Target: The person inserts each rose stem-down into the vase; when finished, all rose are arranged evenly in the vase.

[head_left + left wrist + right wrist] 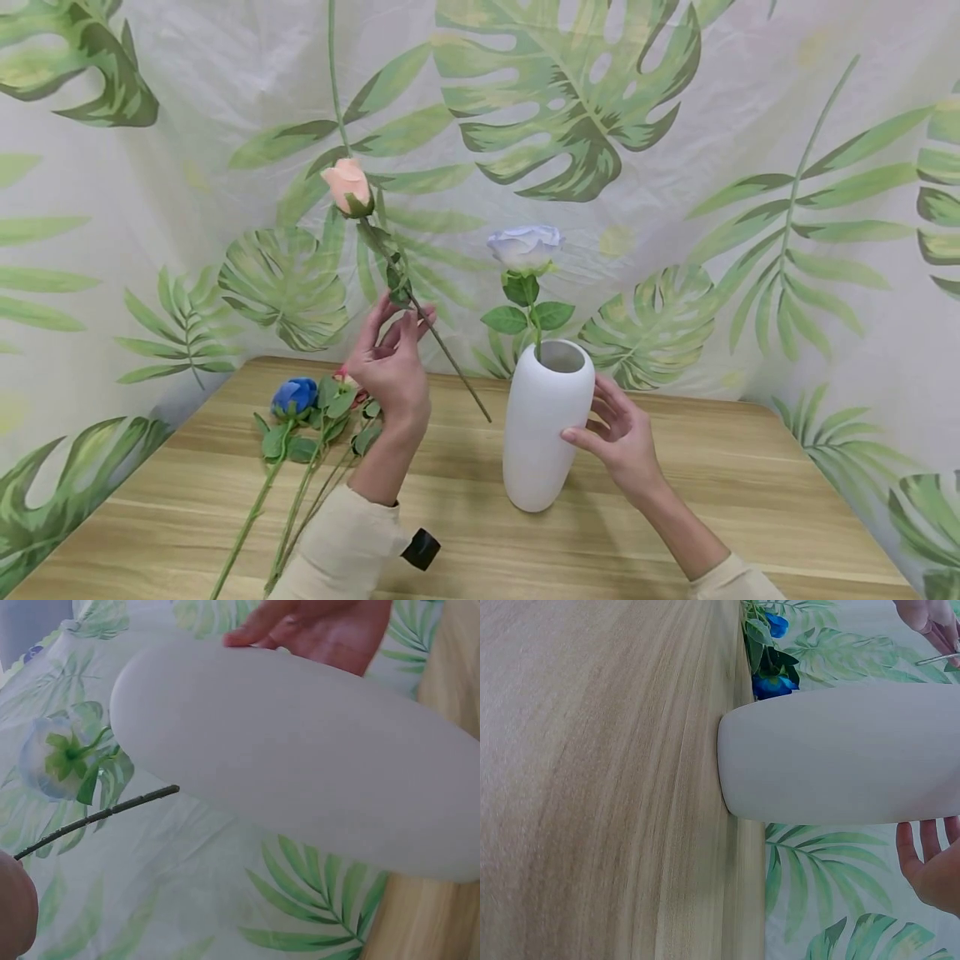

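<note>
A pale peach rose stands tilted in my left hand, whose fingers pinch its dark stem below the leaves. The cut end of this stem points down to the right, left of the white vase. My right hand holds the vase by its right side, thumb on the front and fingers further back. Out of the vase's mouth rises a bluish-white rose with green leaves. Its lower stem is hidden inside the vase.
Left on the wooden table lie a blue rose and other long-stemmed flowers, partly covered by my left arm. A small black object shows beside the left sleeve. Behind the table hangs a leaf-patterned cloth.
</note>
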A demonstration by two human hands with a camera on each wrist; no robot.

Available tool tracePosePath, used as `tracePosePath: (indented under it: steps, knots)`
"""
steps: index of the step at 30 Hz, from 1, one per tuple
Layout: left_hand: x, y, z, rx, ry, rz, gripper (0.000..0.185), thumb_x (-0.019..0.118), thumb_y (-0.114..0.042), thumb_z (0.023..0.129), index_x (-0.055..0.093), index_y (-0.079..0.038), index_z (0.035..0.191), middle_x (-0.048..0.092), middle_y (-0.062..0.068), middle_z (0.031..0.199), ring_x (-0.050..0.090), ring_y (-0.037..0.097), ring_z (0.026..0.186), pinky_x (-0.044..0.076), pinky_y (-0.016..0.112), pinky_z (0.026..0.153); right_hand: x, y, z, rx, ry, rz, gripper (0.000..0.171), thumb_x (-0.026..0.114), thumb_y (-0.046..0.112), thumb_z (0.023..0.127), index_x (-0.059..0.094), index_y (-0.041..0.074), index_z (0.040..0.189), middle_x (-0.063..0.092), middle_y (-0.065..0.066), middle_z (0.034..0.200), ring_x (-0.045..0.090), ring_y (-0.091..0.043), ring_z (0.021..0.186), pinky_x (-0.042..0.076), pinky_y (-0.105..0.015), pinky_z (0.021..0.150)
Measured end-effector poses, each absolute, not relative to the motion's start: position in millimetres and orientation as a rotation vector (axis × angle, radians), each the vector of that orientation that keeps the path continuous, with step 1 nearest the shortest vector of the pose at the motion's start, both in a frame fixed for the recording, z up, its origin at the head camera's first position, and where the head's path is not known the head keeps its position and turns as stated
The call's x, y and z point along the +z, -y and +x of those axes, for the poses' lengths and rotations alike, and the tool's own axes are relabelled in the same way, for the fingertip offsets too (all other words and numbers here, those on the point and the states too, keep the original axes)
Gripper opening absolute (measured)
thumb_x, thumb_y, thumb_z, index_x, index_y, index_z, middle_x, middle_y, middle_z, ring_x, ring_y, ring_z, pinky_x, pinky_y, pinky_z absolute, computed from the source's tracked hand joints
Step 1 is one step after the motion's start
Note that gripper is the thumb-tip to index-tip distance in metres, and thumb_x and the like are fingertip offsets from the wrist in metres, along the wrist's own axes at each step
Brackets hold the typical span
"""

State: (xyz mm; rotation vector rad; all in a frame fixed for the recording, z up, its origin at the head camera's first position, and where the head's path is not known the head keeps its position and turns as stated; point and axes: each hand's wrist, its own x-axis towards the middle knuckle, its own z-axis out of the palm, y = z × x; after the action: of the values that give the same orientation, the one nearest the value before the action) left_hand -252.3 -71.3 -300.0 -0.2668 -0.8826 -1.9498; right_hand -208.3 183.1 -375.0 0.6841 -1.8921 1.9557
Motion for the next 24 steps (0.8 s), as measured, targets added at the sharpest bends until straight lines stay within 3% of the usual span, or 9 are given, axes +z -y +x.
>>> tracePosePath:
  steps: [6,24]
  knots:
    - [-289,71,-251,-2.035,0.651,-0.22,0.034,0.069,0.019,0.088,0.072,0.009,0.12,0.071,0.018,0.099,0.078,0.026,0.075,0.065,0.042,0.079,-375,-183,-208,1.962,1.886,0.695,0.074,0.076,-0.02,0.078,0.055,0.002,0.145,0.067,0.001,0.126,0.066,-0.015,0.111,0.06,-0.029,0.087]
    - [-264,60,-246,-2.071,0.4,-0.164,0.024,0.072,0.017,0.088,0.076,0.006,0.109,0.069,0.02,0.093,0.076,0.032,0.073,0.065,0.045,0.078,-375,-183,-208,1.967,1.886,0.683,0.075,0.075,-0.021,0.077,0.055,0.002,0.146,0.067,0.001,0.127,0.066,-0.015,0.112,0.06,-0.031,0.089]
